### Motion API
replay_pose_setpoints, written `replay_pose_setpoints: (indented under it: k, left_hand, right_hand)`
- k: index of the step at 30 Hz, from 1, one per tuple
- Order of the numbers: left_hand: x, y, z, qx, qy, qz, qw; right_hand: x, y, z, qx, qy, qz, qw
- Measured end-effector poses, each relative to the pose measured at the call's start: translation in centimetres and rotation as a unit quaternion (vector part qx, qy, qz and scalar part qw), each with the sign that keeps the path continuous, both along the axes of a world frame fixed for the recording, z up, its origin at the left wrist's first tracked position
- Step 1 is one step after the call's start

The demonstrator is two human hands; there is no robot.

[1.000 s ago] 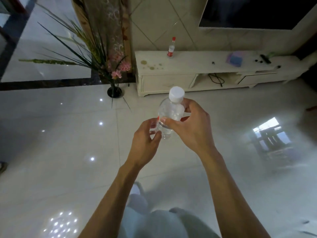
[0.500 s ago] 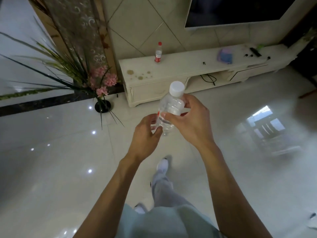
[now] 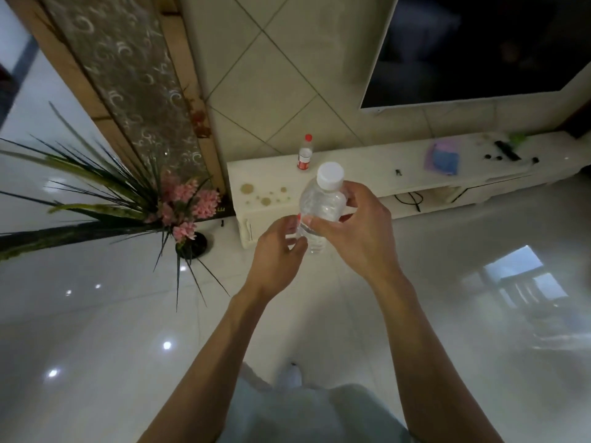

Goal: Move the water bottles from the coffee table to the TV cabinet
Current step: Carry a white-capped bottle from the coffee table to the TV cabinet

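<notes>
Bottle (image 3: 321, 206) within both hands' grip

A bottle (image 3: 304, 152) stands on the TV cabinet's (image 3: 358, 161) left end.

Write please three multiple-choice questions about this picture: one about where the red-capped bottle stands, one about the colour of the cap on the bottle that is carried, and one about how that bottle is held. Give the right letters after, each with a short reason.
1. Where does the red-capped bottle stand?
A. on the floor by the plant
B. on the TV cabinet, near its left end
C. in the open shelf under the cabinet top

2. What colour is the cap of the carried bottle?
A. white
B. blue
C. green

3. How is the carried bottle held?
A. by the left hand alone
B. it lies on the floor
C. by both hands, upright

Answers:
1 B: the red-capped bottle stands on the TV cabinet top, left of the stains' far side.
2 A: the carried bottle has a white cap.
3 C: the right hand wraps its body and the left hand touches its lower part.
</notes>
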State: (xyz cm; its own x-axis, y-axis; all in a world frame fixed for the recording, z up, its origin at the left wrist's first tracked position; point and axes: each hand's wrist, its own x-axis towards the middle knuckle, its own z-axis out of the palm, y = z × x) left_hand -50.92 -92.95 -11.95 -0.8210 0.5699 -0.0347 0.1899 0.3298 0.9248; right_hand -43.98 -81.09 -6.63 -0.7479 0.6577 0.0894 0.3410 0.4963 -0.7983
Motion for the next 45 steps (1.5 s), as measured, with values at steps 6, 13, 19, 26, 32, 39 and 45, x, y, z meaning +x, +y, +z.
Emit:
replay_pose_setpoints:
  k: [6,13,19,26,32,39,45]
  left_hand:
    - [-6.1,5.2,-2.3,-0.037,-0.016,-0.013,0.999]
    - [-17.0,13.2,-5.7,-0.079,-0.057,-0.033,0.995]
    - [-26.0,20.8,-6.1,-0.101,-0.096,-0.067,0.988]
    - [-33.7,27.2,-8.5,-0.147,-0.063,-0.118,0.980]
    - [-36.0,32.7,-11.0,-0.184,-0.084,-0.112,0.973]
    - [-37.6,40.9,-13.4,-0.214,-0.125,-0.019,0.969]
    - [-39.0,45.9,-16.9,-0.219,-0.194,0.026,0.956]
  right_hand:
    - [-6.5,5.8,-2.5,-0.036,-0.029,0.001,0.999]
    - [-17.0,13.2,-6.0,-0.036,-0.070,-0.017,0.997]
    - [-25.8,20.4,-6.4,-0.039,-0.116,-0.039,0.992]
    - [-32.0,26.5,-8.8,-0.048,-0.136,-0.053,0.988]
    - [-35.7,33.2,-11.1,-0.064,-0.180,-0.015,0.982]
    - [-40.0,41.9,-15.2,-0.091,-0.216,0.079,0.969]
    - [-42.2,47.8,-17.6,-0.068,-0.224,0.147,0.961]
